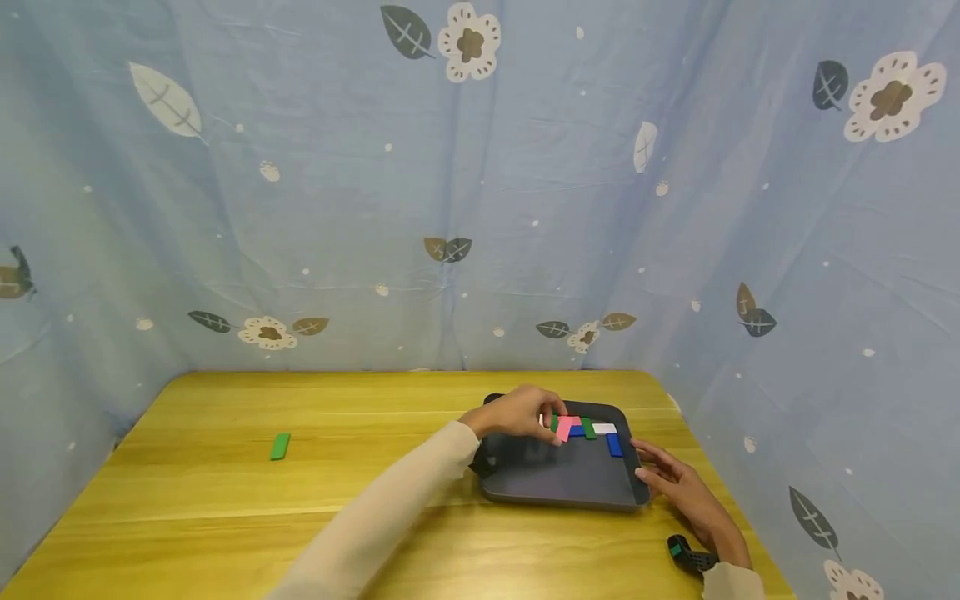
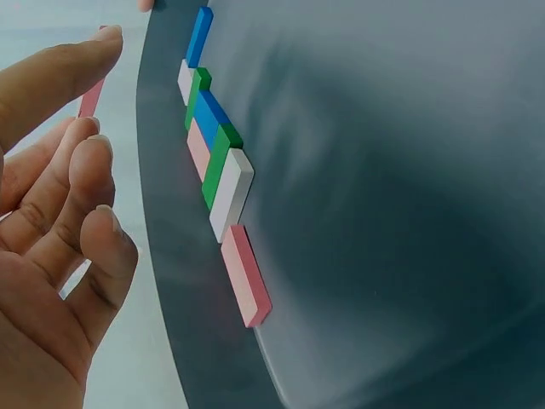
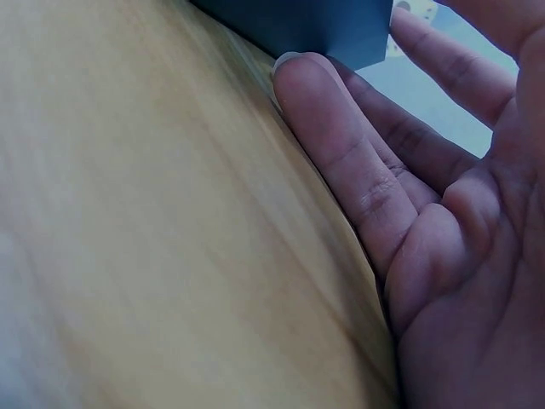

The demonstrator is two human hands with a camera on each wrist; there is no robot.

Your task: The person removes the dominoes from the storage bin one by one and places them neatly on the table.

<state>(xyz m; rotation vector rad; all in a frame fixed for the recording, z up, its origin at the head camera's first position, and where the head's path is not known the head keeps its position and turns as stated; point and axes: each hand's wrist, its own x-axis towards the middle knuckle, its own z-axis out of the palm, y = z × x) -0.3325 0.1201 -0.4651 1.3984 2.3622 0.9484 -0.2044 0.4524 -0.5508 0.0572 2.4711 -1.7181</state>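
Left hand (image 1: 521, 414): thumb and fingers are brought close together, pinching a pink block (image 1: 563, 430) at their tips, the remaining fingers loosely bent. Right hand (image 1: 675, 485): fingers fairly straight and parted, the tips touching the right side of a dark tray (image 1: 558, 481). In my head view the pink block appears over the far part of the tray, overlapping a row of blocks (image 2: 221, 166); my left wrist view shows it apart from the row. How high it is above the tray I cannot tell.

The row lies along the far wall of the tray and reads, from its right end, blue, white, green, blue with pink alongside, green, white and pink. From my head view the left hand hides the left end of this row and part of the far rim. A green block (image 1: 280, 446) lies alone on the wooden surface (image 1: 187, 517), well to the left of the tray; a patterned curtain (image 1: 450, 167) hangs behind.

In my head view the pink block's long axis slants from upper right to lower left, its lower end towards the tray's near side. The left wrist view shows only a narrow sliver, its top covered by a fingertip.
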